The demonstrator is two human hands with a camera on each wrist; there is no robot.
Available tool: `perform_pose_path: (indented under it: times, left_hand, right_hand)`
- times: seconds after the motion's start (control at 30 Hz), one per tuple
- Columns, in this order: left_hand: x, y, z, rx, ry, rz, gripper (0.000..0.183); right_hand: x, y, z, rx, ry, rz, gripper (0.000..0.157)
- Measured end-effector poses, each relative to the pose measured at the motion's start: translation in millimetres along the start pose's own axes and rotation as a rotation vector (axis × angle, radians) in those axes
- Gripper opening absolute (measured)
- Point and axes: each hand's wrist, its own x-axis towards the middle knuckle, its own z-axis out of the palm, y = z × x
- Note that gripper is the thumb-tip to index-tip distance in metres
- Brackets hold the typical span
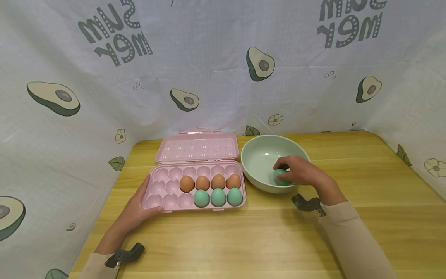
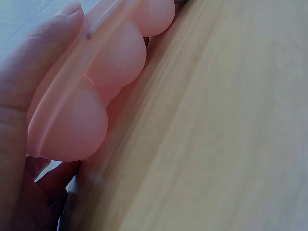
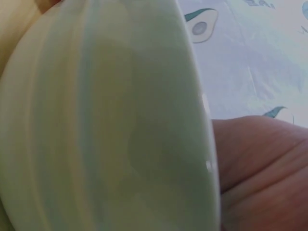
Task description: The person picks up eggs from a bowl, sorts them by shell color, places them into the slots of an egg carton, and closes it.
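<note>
A pink egg carton (image 1: 163,205) lies with its lid (image 1: 197,148) folded back. In its cups sit brown eggs (image 1: 202,183) in the middle row and three green eggs (image 1: 218,197) in the front row, toward the right. My left hand (image 1: 136,207) grips the carton's front left corner, thumb along the front rim; the left wrist view shows the rounded cups (image 2: 72,122) beside the thumb. With its fingers inside the pale green bowl (image 1: 256,180), my right hand (image 1: 299,170) pinches a green egg (image 1: 280,177). The bowl's wall hides the right fingers in the right wrist view.
The carton and bowl stand side by side toward the back of a wooden table (image 1: 244,240). A white cloth (image 1: 219,85) printed with avocados hangs behind and at both sides. Each wrist wears a dark camera mount (image 1: 125,255).
</note>
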Motion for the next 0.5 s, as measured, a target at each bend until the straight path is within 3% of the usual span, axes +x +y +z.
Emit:
perform_pose_path:
  times: [0.5]
  left_hand:
    - [-0.5, 1.1, -0.1, 0.004, 0.004, 0.004, 0.115]
  right_hand:
    - [2.2, 1.2, -0.2, 0.054, 0.077, 0.004, 0.024]
